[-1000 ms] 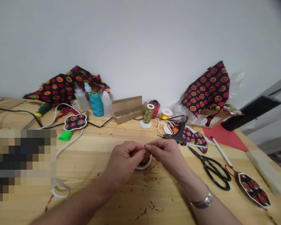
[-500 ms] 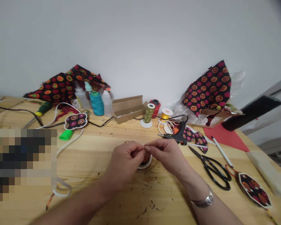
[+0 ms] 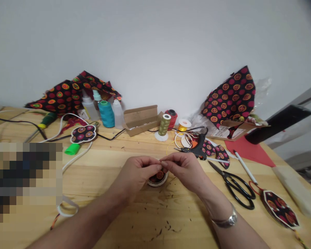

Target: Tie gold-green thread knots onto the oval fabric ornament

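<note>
Fingertips of my left hand [image 3: 140,173] and my right hand [image 3: 182,169] meet in a pinch at the middle of the table. What they pinch is too small and too covered by the fingers to make out. Just below the fingertips lies a small round piece [image 3: 158,178] with a pale rim and dark patterned fabric on top, partly hidden by my left hand. A black glue gun [image 3: 197,148] rests behind my right hand. Black-handled scissors [image 3: 234,185] lie open to the right of it.
Behind stand thread spools [image 3: 164,125], a cardboard box [image 3: 142,121] and bottles [image 3: 118,114]. A flower-shaped fabric piece [image 3: 83,134] and a green cap [image 3: 72,149] lie left; an octagonal fabric piece [image 3: 281,208] and a white pen [image 3: 245,167] lie right. Dark scraps dot the tabletop.
My left hand's fingers have straightened a little, and more of the round piece shows beneath them. Both hands stay together in nearly the same place.
</note>
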Action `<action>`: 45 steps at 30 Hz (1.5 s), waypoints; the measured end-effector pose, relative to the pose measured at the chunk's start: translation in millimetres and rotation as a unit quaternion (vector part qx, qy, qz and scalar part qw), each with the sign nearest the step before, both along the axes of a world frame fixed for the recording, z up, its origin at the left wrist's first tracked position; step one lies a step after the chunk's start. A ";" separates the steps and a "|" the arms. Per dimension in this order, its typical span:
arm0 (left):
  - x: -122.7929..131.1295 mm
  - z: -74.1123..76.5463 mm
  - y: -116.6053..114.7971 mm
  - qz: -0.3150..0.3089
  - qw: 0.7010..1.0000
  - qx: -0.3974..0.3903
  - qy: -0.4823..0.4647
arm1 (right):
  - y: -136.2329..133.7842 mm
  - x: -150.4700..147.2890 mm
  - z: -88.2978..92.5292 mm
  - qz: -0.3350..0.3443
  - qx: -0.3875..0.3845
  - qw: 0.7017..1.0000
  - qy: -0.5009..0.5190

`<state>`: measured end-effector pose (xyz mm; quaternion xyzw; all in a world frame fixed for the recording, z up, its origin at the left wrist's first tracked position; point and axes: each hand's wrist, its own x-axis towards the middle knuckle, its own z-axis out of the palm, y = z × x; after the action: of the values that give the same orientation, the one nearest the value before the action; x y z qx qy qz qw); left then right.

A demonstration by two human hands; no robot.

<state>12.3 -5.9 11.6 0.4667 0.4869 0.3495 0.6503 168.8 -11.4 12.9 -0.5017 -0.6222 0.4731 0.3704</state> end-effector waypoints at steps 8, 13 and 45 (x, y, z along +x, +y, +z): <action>-2.8 -4.2 -0.4 -0.019 0.997 -0.016 -0.074 | 1.0 0.7 5.7 -0.008 -0.086 0.988 0.131; -4.0 -5.2 -1.4 -0.036 0.995 0.001 -0.089 | 1.0 0.9 5.0 -0.006 -0.129 0.970 0.205; -8.8 -2.6 -0.4 -0.093 0.994 0.040 -0.047 | -0.9 7.7 9.9 0.040 -0.161 0.962 0.217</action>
<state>3.5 -6.3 9.0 0.5185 0.3965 0.3281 0.6829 176.5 -12.3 22.8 -0.4150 -0.4621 0.6789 0.3915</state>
